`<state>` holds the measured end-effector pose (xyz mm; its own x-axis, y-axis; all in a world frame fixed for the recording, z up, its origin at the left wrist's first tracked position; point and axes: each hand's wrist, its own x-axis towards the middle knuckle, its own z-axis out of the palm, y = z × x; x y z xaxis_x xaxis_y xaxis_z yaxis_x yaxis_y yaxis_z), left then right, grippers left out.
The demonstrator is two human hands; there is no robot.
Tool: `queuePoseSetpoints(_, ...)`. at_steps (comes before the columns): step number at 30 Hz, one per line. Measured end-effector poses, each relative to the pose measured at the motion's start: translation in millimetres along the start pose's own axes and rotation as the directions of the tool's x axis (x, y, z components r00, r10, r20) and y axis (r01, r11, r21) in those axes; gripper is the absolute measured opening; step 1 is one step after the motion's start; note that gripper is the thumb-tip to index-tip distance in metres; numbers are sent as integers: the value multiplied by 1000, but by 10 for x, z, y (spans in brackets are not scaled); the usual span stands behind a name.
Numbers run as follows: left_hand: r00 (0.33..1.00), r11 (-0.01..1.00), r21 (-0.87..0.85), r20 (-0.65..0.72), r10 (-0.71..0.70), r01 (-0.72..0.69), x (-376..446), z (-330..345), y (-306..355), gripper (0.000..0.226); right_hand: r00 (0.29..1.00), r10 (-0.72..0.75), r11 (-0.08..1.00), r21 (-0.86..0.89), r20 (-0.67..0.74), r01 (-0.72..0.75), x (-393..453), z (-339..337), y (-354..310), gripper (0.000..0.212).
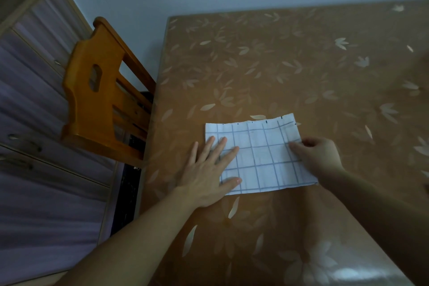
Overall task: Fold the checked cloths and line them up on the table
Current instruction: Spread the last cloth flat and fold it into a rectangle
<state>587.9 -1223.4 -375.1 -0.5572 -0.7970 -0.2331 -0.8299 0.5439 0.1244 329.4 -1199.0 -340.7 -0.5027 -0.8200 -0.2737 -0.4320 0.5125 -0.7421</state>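
Observation:
A white cloth with a blue check pattern (262, 153) lies folded into a rectangle on the brown leaf-patterned table (290, 65). My left hand (209, 169) rests flat with spread fingers on the cloth's left end, pressing it down. At the cloth's right edge my right hand (318, 155) has its fingers curled and pinched on the fabric. Only this one cloth is in view.
A wooden chair (102, 90) stands against the table's left edge. Beyond it a purple-striped surface in a wooden frame (41, 134) fills the left side. A pale wall runs behind the table. A glare patch (350, 271) shows near the table's front.

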Motion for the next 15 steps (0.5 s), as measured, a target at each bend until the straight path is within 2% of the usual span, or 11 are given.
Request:
queuePoseSetpoints(7, 998, 997, 47, 2, 61, -61, 84, -21, 77, 77, 1000, 8, 999, -47, -13, -9, 5, 38, -30, 26)
queuePoseSetpoints(15, 1000, 1000, 1, 5, 29, -29, 114, 40, 61, 80, 999, 10, 994, -106, -43, -14, 71, 58, 6, 26)
